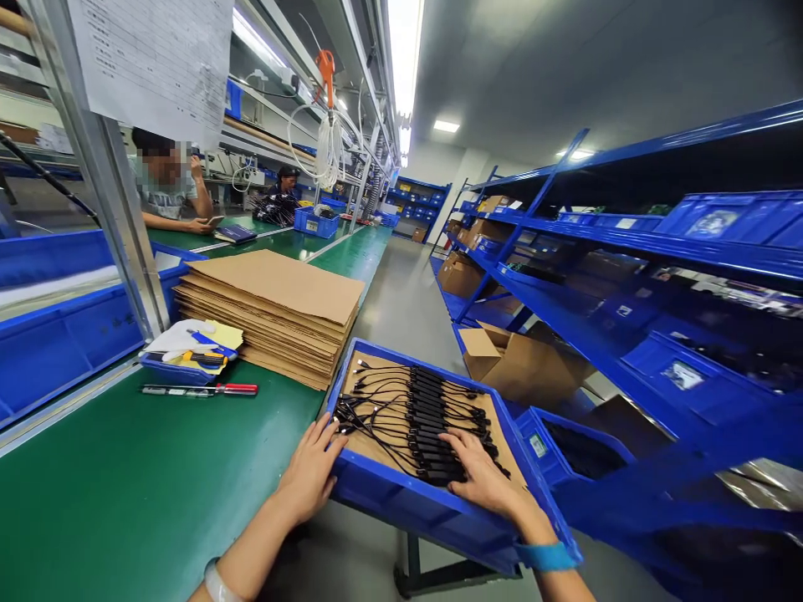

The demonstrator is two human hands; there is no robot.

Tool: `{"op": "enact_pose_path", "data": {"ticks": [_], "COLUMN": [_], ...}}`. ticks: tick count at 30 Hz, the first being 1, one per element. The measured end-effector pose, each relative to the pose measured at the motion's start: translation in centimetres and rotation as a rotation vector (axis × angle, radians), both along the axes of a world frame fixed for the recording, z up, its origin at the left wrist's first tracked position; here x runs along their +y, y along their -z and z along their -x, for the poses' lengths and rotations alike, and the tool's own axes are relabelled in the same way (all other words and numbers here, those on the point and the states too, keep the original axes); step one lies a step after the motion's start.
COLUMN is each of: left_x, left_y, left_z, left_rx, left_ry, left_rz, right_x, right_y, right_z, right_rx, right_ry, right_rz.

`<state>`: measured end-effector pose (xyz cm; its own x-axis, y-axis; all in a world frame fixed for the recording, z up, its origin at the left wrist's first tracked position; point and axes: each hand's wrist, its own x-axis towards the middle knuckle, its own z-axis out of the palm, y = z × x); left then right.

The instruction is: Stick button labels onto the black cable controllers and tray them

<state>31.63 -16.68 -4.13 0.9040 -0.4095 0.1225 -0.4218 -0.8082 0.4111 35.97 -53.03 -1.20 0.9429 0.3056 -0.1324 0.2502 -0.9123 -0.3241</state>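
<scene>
Head view: shallow blue plastic crate (401, 502) lined with brown cardboard, at the edge of the green worktop (125, 485). Stack of brown cardboard sheets (276, 313) just behind the crate's left side. Inside the crate, rows of short black cables (432, 418) with block plugs. Left hand (310, 477) draped over the crate's near-left rim, fingers spread and released. Right hand (483, 478) flat on the cables by the crate's front wall, fingers released too. Probably stiff and fairly light, with loose contents apt to slide. Best gripped by 2 opposite rims and kept level.
</scene>
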Motion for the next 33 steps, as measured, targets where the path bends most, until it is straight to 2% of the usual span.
{"op": "enact_pose_path", "data": {"ticks": [4,7,13,24,33], "left_x": [0.1,0.1,0.0,0.0,0.1], "left_y": [0.3,0.2,-0.4,-0.3,-0.6], "left_z": [0.0,0.0,0.1,0.1,0.2], "left_rx": [-0.004,-0.021,-0.007,-0.016,-0.003], "left_ry": [0.008,0.005,0.008,-0.001,-0.003], "left_rz": [0.025,0.035,0.014,0.022,0.012], "right_x": [-1.5,-3.2,-3.5,-2.9,-3.4], "right_y": [-0.8,-1.2,0.1,-0.4,0.9], "right_z": [-0.1,-0.3,0.7,0.9,-1.0], "right_rx": [-0.044,-0.057,-0.047,-0.086,-0.074], "right_ry": [0.049,0.143,0.206,0.136,0.123], "right_rz": [-0.051,-0.006,0.029,-0.002,-0.033]}}
